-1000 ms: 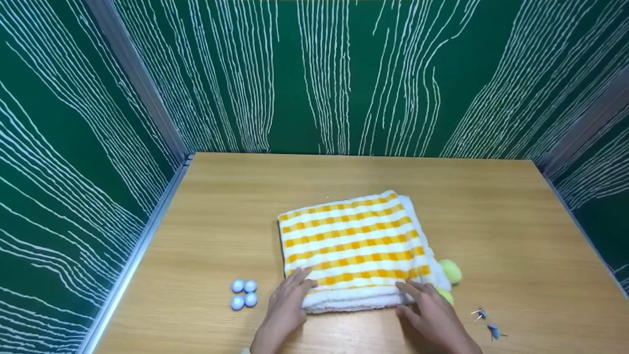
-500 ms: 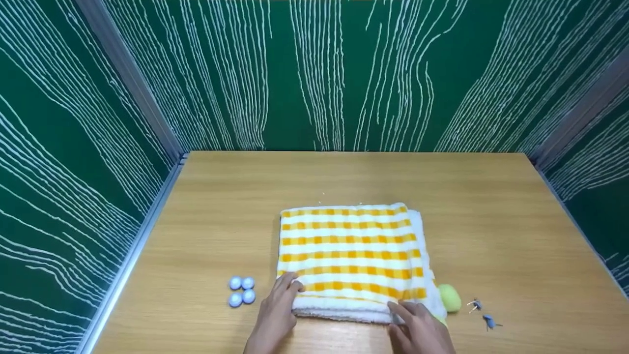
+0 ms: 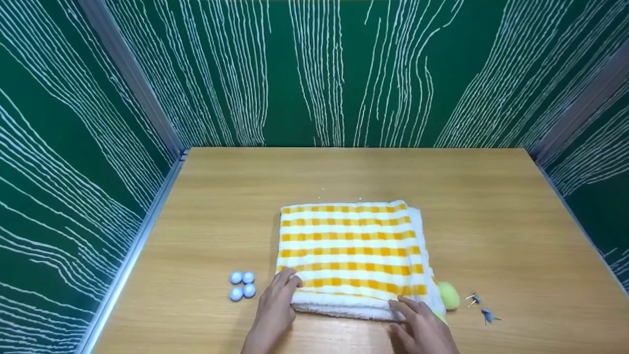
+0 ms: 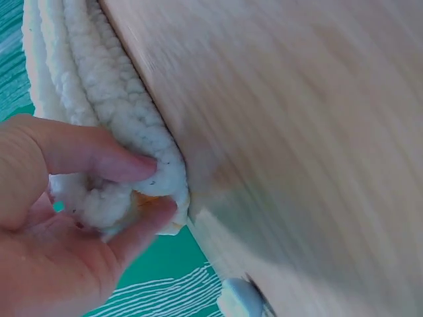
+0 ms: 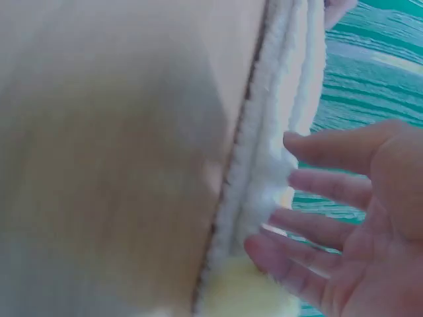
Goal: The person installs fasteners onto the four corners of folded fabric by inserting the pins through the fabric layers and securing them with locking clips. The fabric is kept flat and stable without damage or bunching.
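In the head view a folded yellow-and-white checked blanket (image 3: 349, 246) lies flat, its white fleecy folded edge facing me. My left hand (image 3: 275, 307) is at its near left corner. The left wrist view has thumb and forefinger pinching that fleece corner (image 4: 168, 168). At the near right part of the same edge, my right hand (image 3: 425, 322) rests its fingertips. In the right wrist view its fingers (image 5: 324, 228) are extended and spread against the fleece. A yellow-green fuzzy rounded thing (image 3: 448, 296) pokes out at the blanket's right side; whether it is attached, I cannot tell.
Left of the blanket sit several pale blue shiny balls (image 3: 242, 285) in a tight group. Two small blue-grey pieces with thin prongs (image 3: 486, 315) lie to the right. Green walls with white lines (image 3: 314, 73) enclose the wooden tabletop (image 3: 221, 196).
The blanket has turned slightly and come nearer to me, so its edges lie straighter; both hands moved with it. Over the last half second the hands and blanket hardly move.
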### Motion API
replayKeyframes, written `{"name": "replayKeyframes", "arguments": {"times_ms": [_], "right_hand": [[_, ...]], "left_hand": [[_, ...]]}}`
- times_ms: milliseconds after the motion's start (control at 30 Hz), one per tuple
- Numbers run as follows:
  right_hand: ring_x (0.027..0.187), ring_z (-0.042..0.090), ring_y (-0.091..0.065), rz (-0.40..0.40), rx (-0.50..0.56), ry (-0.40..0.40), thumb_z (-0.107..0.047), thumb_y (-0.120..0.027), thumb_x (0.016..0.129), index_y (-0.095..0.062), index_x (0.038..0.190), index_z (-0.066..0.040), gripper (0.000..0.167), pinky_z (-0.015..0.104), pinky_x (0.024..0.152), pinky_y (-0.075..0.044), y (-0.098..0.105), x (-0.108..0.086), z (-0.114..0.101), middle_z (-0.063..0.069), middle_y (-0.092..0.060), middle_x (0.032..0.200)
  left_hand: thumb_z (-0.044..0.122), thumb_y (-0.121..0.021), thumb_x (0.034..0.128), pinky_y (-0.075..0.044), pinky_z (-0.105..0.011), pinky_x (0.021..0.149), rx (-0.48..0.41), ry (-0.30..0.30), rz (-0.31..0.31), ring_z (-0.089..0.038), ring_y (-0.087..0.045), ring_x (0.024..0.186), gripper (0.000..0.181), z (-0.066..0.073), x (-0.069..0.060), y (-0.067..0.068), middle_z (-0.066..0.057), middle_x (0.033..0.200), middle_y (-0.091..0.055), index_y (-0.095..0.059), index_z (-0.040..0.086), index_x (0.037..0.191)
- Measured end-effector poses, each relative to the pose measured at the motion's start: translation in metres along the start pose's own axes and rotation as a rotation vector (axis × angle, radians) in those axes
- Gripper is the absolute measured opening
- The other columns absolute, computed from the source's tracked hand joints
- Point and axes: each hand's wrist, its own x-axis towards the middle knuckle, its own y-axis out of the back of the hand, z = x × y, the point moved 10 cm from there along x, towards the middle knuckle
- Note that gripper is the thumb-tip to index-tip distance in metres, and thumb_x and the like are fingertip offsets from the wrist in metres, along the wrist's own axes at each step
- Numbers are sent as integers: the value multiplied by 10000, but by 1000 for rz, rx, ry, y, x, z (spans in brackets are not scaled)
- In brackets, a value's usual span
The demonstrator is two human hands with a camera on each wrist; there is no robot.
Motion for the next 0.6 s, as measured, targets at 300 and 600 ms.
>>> {"name": "replayKeyframes", "arguments": {"times_ms": [300,600], "right_hand": [[789,124,-601,250,142,82,-15,-751,747,-684,993,-97,268,314,625,-525,57,-12,17,13,-653,1004],[851,366,-548,377,16,-218,-173,-693,832,-664,1049,-14,271,399,637,-479,89,-31,94,257,-533,1058]], "left_hand": [[-88,-632,650,-250,-575,1060,112,-44,-50,-322,-407,1272,465,43,-2,-14,-119,1328,-488,-609,103,1073],[61,-607,797,-310,-408,1074,-10,-298,-63,-197,-398,1287,209,107,8,-34,-33,1332,-503,-626,175,971]]}}
